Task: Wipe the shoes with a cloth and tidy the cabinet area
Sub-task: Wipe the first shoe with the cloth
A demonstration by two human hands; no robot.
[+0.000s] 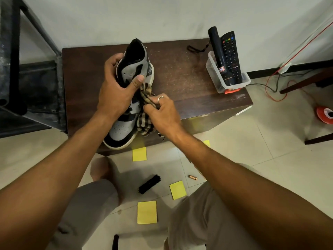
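The shoe point(122, 129) is right in front of the person, over the near part of the brown tabletop point(180, 73), w/ its toe at the near edge. Only 1 shoe shows. Its long line runs near to far: the toe points back at the person, & the heel end is farther off & higher up, toward the wall. I can't tell if the sole rests on the tabletop or is held just above it. The L hand point(115, 85) is curled round the middle of the shoe from the L side, thumb on the grey part by the ankle, so it holds the shoe. The R hand point(162, 112) is just beside the shoe on its R side, fingers bunched up & pinching the striped cloth point(144, 121). The cloth touches the R side of the shoe, between the 2 hands, & hangs down near the toe. So the L hand does the holding & the R hand is nearer the side that gets wiped. I think the step now is wiping the shoe's R side. The next rub should prob. go along the long line, toe to heel, w/ the L hand stopping the shoe from turning. On the floor below lie a black brush point(149, 184) & yellow sticky notes point(146, 212), so the tidying looks not yet done.
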